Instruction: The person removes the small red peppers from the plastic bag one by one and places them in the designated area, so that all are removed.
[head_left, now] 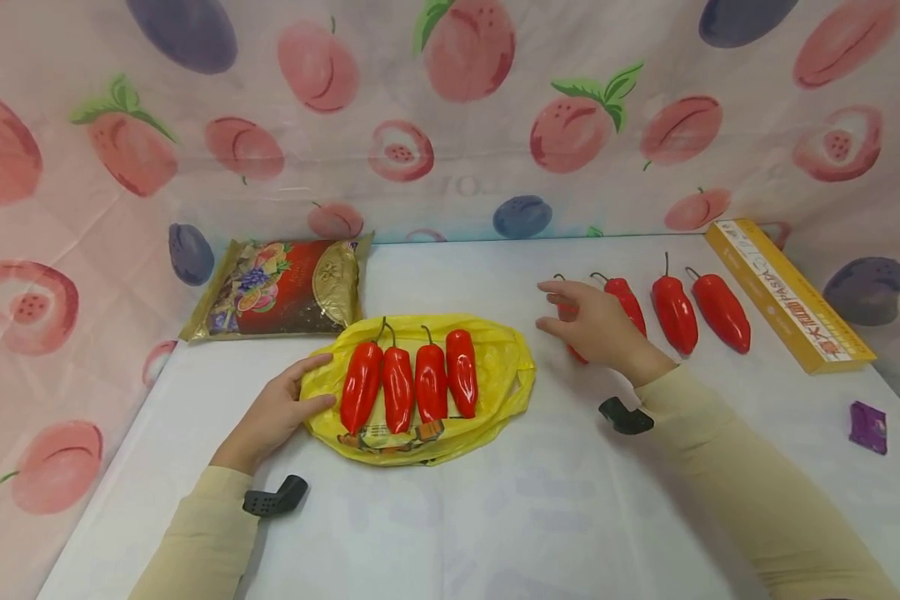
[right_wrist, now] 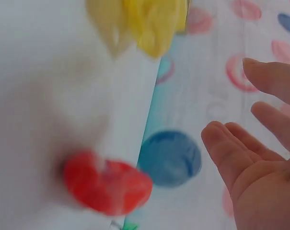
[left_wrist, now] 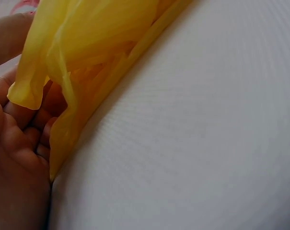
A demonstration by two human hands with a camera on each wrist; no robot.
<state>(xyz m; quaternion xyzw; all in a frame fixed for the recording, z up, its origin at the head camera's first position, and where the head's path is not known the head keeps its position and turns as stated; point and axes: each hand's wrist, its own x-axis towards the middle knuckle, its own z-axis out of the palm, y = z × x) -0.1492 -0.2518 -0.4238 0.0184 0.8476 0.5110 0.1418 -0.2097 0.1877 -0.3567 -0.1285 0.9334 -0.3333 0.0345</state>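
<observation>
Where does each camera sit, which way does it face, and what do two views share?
Head: worn on the head, facing forward and down at the yellow plastic bag and red peppers; the left hand, right hand and sleeves show.
Left wrist: worn there, facing the bag's edge and white tabletop; part of the left hand shows.
Right wrist: worn there, facing a blurred red pepper and the fruit-print backdrop; part of the right hand shows.
Shared: head and right wrist show red pepper, bag, backdrop.

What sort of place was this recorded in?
Probably an indoor tabletop set up for recording, though the room beyond is hidden: a fruit-print sheet screens the white tabletop, where red peppers lie in rows.
</observation>
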